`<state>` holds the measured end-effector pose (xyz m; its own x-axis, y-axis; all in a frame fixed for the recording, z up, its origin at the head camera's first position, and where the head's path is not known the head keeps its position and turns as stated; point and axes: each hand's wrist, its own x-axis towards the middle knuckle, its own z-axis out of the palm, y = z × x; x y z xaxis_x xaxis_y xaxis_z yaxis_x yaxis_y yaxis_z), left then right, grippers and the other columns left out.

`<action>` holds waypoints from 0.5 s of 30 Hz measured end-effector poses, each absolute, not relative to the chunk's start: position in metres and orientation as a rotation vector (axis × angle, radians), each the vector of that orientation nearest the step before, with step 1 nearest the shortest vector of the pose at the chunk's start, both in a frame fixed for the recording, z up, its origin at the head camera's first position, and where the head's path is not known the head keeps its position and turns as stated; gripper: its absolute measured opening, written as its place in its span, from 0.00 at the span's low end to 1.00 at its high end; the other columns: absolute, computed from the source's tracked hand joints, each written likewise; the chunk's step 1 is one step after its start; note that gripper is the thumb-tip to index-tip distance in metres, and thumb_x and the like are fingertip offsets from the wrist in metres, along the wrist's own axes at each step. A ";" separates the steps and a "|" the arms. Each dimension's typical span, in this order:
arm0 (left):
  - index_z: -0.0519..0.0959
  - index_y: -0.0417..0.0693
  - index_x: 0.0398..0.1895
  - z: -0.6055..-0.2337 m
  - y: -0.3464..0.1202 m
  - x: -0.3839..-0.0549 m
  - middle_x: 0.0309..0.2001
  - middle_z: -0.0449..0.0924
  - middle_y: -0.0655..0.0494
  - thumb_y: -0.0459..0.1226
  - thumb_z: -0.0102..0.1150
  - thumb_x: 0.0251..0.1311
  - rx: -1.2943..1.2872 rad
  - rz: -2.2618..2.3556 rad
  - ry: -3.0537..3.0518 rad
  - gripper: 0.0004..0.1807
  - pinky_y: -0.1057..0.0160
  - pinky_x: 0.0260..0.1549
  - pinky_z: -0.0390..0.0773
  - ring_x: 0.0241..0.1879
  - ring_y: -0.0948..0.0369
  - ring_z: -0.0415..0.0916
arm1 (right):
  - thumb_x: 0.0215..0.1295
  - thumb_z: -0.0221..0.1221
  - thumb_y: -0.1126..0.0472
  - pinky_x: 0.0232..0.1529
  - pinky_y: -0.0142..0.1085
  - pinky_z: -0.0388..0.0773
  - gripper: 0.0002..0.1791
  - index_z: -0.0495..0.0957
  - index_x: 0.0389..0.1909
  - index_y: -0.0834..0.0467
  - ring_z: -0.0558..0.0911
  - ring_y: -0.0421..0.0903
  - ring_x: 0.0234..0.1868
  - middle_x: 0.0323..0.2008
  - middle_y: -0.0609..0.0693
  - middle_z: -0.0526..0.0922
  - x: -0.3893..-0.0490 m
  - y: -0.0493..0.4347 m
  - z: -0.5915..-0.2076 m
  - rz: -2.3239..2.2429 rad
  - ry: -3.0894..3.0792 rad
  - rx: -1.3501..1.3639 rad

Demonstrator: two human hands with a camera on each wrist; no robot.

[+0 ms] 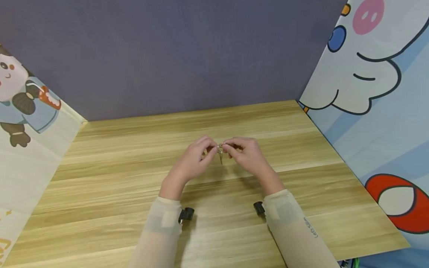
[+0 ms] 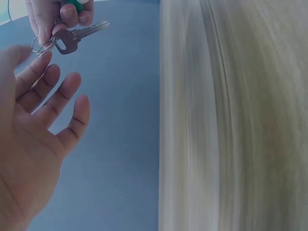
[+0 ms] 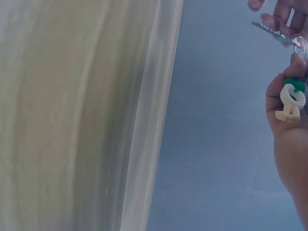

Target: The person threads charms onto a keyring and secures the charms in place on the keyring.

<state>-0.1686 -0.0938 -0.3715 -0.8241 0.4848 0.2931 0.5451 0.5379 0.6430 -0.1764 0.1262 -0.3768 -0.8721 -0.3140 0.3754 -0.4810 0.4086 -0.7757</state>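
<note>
Above the wooden table, my left hand [image 1: 196,158] and right hand [image 1: 246,152] meet at a small metal key ring [image 2: 42,49]. Thumb and index finger of the left hand pinch the ring, while its other fingers spread loosely in the left wrist view. From the opposite side the right hand's fingertips grip the ring too. A silver key [image 2: 68,41] hangs from it between the hands, its blade pointing away from the fingers. Against the right palm lies a small figure charm [image 3: 292,100], green, white and cream, partly covered by the fingers.
The wood-grain table [image 1: 110,178] spreads beneath both hands. A plain grey-blue wall [image 1: 187,56] rises behind it. Cartoon-printed panels stand at the left [image 1: 30,156] and right [image 1: 355,130]. Both sleeves carry a small black wrist camera [image 1: 186,214].
</note>
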 end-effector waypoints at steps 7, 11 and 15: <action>0.85 0.46 0.50 -0.375 -0.093 -0.169 0.46 0.86 0.55 0.38 0.57 0.79 -0.828 -1.182 -2.620 0.09 0.58 0.47 0.86 0.44 0.60 0.82 | 0.77 0.64 0.58 0.31 0.31 0.80 0.09 0.90 0.45 0.58 0.84 0.49 0.31 0.33 0.54 0.89 -0.176 0.126 -0.379 1.551 -2.519 0.693; 0.87 0.45 0.52 -0.377 -0.091 -0.169 0.46 0.89 0.53 0.35 0.60 0.77 -0.762 -1.197 -2.564 0.09 0.60 0.45 0.87 0.42 0.59 0.85 | 0.77 0.63 0.57 0.29 0.32 0.78 0.10 0.90 0.46 0.57 0.83 0.60 0.30 0.29 0.53 0.87 -0.175 0.125 -0.379 1.632 -2.511 0.691; 0.87 0.43 0.53 -0.378 -0.088 -0.169 0.47 0.91 0.49 0.35 0.60 0.77 -0.706 -1.327 -2.525 0.10 0.57 0.47 0.88 0.45 0.56 0.88 | 0.78 0.63 0.56 0.29 0.32 0.76 0.11 0.90 0.44 0.57 0.82 0.61 0.31 0.29 0.54 0.87 -0.174 0.122 -0.378 1.678 -2.493 0.660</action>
<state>-0.1694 -0.0879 -0.3780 -0.8651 0.3178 0.3882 0.4999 0.4820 0.7196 -0.1743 0.1217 -0.3783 -0.9059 -0.3117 0.2866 -0.3829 0.3138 -0.8688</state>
